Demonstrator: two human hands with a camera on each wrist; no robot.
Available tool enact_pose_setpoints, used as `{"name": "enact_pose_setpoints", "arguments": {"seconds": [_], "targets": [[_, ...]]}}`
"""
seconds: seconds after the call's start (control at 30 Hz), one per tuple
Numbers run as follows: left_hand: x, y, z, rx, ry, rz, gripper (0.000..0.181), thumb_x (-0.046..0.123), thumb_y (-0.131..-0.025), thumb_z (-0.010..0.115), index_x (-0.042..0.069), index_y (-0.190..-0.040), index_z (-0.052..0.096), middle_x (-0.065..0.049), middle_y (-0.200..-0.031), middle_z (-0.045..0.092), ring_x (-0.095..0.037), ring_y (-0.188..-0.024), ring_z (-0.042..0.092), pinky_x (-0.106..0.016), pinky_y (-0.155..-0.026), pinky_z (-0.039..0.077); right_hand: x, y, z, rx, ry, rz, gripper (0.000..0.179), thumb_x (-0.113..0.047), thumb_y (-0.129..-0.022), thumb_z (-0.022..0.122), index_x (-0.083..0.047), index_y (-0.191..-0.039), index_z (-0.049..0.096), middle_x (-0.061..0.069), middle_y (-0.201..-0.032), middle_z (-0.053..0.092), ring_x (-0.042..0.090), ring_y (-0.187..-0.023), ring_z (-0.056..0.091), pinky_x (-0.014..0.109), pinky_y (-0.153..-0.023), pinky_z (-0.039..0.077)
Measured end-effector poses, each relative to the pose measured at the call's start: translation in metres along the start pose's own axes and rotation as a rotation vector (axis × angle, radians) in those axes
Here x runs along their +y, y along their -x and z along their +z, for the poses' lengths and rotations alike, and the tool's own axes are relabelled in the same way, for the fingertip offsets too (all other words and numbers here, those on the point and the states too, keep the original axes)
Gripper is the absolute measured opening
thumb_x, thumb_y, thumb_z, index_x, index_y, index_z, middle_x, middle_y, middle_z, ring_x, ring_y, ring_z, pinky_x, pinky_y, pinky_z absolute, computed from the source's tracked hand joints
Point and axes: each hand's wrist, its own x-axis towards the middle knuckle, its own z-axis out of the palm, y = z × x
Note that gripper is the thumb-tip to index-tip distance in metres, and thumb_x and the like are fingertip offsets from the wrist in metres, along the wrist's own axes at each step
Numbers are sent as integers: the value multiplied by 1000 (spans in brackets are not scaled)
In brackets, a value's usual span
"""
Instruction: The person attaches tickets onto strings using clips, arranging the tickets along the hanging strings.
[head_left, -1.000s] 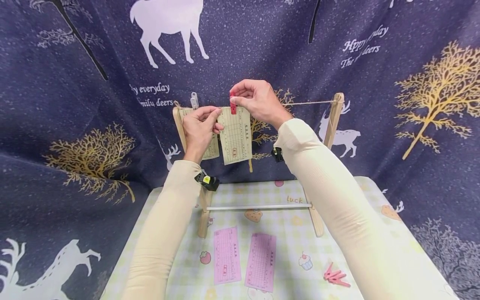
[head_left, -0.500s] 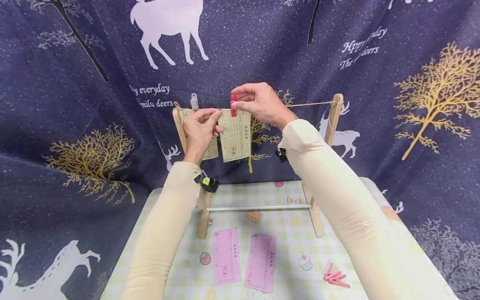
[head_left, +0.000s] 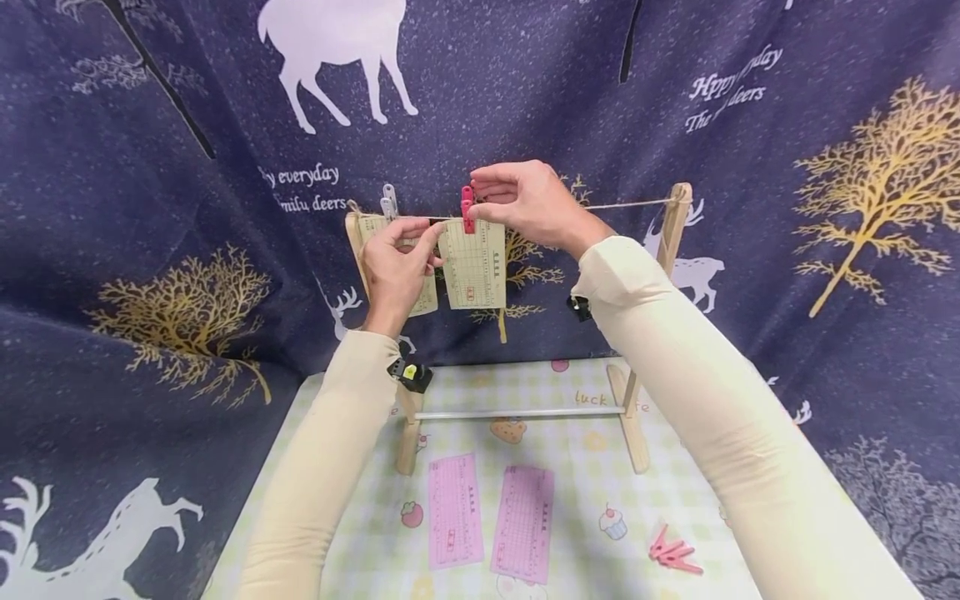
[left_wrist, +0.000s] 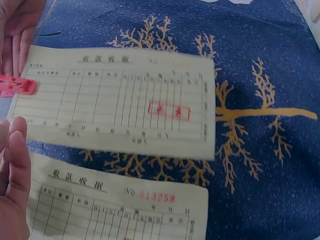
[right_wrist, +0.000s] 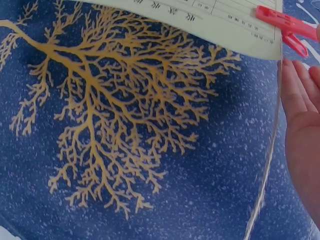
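Observation:
A pale yellow receipt slip [head_left: 476,271] hangs from the string [head_left: 630,205], with a red clothespin [head_left: 467,208] clamped over its top edge. My right hand [head_left: 538,204] is just right of the clothespin, fingers extended and spread away from it; the thumb tip is close to its side. In the right wrist view, the clothespin [right_wrist: 285,22] bites the paper and the string. Beside the slip's upper left corner is my left hand [head_left: 396,271], thumb and forefinger apart. It partly hides a second yellow slip [head_left: 422,297], which hangs under a white clothespin [head_left: 388,204].
The string runs between two wooden posts [head_left: 670,229] joined by a low metal bar [head_left: 517,412]. Two pink slips [head_left: 456,512] lie on the checked tablecloth [head_left: 577,475], left of several pink clothespins [head_left: 673,552]. A dark blue printed curtain [head_left: 480,100] hangs behind.
My right fingers have let go of the red clothespin and shifted slightly right. The left thumb and forefinger have parted from the slip's corner. The slip stays hanging.

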Motion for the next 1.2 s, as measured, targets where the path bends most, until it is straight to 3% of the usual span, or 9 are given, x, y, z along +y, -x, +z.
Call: {"name": "enact_pose_setpoints", "arguments": {"seconds": [0.17,0.3,0.5,0.73,1.0,1.2], "targets": [[-1,4,-6,2,-63,41,23,17,-89,78,-2,-101,74,-16,-83,74,-6,-50,62,-20,-47,51,5,15,-13,74,-88,-55,47,-7,-91,74,5,-134,59,19,-131,63,26,-120,62,27,-98,49],[-1,8,-10,-32,-115,35,22,19,-89,78,0,-100,74,-14,-79,73,-6,-49,61,-20,-46,51,12,32,-19,99,-139,-76,40,-3,-90,73,6,-128,63,21,-122,67,21,-110,67,26,-93,52],[-1,14,-14,-99,-191,48,21,20,-89,77,2,-99,75,-12,-76,73,-8,-50,63,-19,-46,49,19,56,-19,74,-160,-87,35,0,-90,72,7,-124,65,21,-117,69,13,-103,69,24,-89,53],[-7,25,-22,-155,-261,114,19,15,-90,76,-1,-100,74,-10,-86,74,-23,-54,67,-15,-46,44,34,81,-16,25,-133,-124,33,2,-89,72,8,-121,66,21,-115,70,10,-100,70,23,-87,54],[-16,37,-30,-207,-296,106,19,16,-90,76,0,-100,75,-9,-82,75,-13,-55,67,-15,-50,44,50,105,-19,7,-81,-105,33,-1,-90,72,5,-122,67,21,-116,69,4,-99,69,20,-86,53],[-24,44,-37,-216,-308,89,17,16,-90,77,2,-99,75,-9,-85,75,-16,-61,69,-14,-54,45,58,120,-18,-10,-68,-78,32,0,-91,71,4,-122,67,19,-117,70,3,-100,68,20,-84,54]]}}
